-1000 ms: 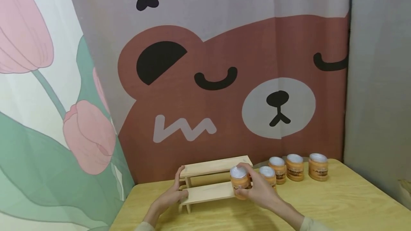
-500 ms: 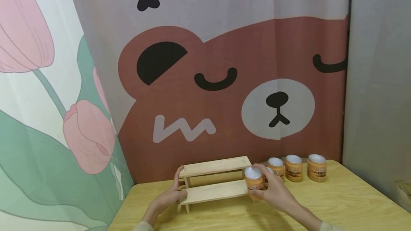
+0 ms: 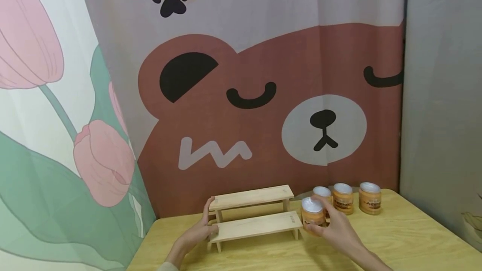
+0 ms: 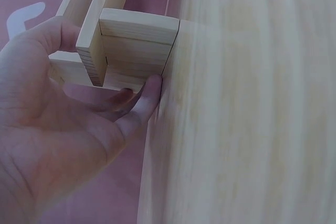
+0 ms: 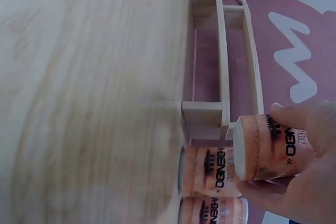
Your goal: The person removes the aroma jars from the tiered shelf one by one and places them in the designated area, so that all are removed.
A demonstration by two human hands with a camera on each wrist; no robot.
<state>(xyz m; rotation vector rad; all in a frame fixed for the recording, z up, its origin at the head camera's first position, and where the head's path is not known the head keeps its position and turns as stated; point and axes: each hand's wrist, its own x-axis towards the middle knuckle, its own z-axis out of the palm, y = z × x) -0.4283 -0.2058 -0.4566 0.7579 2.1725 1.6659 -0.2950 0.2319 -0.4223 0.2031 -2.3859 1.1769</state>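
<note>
A pale two-tier wooden step rack (image 3: pixel 256 227) stands on the table. My left hand (image 3: pixel 196 231) grips its left end, the fingers bent around the shelf ends. In the left wrist view, the left hand (image 4: pixel 68 114) has one digit against the rack's leg close to the tabletop. My right hand (image 3: pixel 337 226) holds an orange jar (image 3: pixel 311 217) with a whitish lid, just beyond the rack's right end. The right wrist view shows this held jar (image 5: pixel 257 148) between thumb and fingers, its base raised higher than the bases of the jars beside it.
More orange jars stand at the back right: one partly behind the held jar (image 3: pixel 322 193), one in the middle (image 3: pixel 342 200) and one farther right (image 3: pixel 370 200). A bear-print curtain (image 3: pixel 211 112) hangs right behind the wooden table (image 3: pixel 376 241).
My right hand has carried the jar rightward, from in front of the lower shelf's right part to past its end. The left hand stays on the rack.
</note>
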